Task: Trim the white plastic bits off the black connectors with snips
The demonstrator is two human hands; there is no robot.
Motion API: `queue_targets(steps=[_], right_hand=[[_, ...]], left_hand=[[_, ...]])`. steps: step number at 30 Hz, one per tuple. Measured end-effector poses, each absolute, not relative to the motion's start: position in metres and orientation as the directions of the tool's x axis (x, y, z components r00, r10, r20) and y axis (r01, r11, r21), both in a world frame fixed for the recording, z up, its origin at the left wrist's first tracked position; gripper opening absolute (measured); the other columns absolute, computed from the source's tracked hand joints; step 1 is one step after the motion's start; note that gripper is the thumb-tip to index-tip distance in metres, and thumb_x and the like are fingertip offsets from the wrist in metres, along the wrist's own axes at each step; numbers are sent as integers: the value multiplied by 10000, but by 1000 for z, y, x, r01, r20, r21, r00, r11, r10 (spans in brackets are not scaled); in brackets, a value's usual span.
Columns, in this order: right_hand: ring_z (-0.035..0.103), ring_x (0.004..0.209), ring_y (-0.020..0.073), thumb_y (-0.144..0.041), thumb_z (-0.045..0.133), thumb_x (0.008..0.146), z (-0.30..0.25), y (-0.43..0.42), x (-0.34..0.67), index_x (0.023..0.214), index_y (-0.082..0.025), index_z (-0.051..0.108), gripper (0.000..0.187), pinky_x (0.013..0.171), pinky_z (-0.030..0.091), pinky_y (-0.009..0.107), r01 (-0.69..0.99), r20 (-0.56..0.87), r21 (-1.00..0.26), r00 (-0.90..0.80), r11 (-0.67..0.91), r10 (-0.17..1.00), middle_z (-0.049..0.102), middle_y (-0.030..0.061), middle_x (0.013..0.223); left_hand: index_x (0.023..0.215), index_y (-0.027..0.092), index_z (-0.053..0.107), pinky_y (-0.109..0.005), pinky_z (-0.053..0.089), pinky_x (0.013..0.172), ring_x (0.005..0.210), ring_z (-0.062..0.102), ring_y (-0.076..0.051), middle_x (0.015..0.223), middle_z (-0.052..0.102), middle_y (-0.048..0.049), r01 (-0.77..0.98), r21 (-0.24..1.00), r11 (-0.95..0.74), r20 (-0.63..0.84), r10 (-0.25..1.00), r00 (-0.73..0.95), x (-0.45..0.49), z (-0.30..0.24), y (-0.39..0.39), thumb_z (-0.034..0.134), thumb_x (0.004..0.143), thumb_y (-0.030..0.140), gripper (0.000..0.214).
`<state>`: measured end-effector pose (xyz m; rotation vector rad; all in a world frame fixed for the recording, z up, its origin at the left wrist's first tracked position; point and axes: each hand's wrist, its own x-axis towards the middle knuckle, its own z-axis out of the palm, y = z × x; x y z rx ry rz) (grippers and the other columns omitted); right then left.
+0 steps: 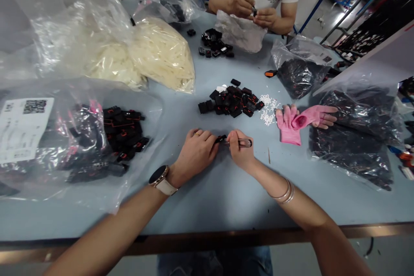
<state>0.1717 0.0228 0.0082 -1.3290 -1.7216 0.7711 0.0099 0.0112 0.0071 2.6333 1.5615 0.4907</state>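
The left wrist [174, 176] carries a watch [158, 174] with a round black face, a case in a rose-gold tone and a pale, off-white strap [167, 187]. One finger of the left grip [198, 152] wears a slim gold-coloured ring [196, 134]. Around the bare right forearm [270, 177] run thin, shiny metal bangles [286, 197], set close together; their exact number is hard to tell. Beyond the near edge of the table [226, 209], dark blue jeans [215, 263] show, creased, with some paler patches.

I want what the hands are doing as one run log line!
left hand: holds black part | right hand: holds tweezers | nearby: black pile, white bits, pink gloves
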Motion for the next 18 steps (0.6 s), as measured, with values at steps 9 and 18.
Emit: queue_targets(steps=[9, 18], right_hand=[[494, 476, 108, -454, 324, 957, 7, 21, 173, 678, -216, 518, 415, 502, 393, 224, 441, 226, -862, -105, 249, 968, 508, -22, 521], [458, 434, 106, -422, 332, 955, 9, 21, 173, 692, -220, 519, 380, 465, 364, 226, 421, 231, -862, -167, 282, 958, 450, -40, 480]], left_hand=[[857, 173, 671, -482, 463, 839, 787, 610, -270, 780, 655, -99, 831, 284, -479, 267, 871, 412, 10, 6, 12, 446, 913, 239, 241], [856, 152, 661, -462, 468, 838, 783, 617, -260, 772, 657, -94, 842, 206, -498, 265, 857, 442, 10, 8, 11, 448, 923, 226, 235]])
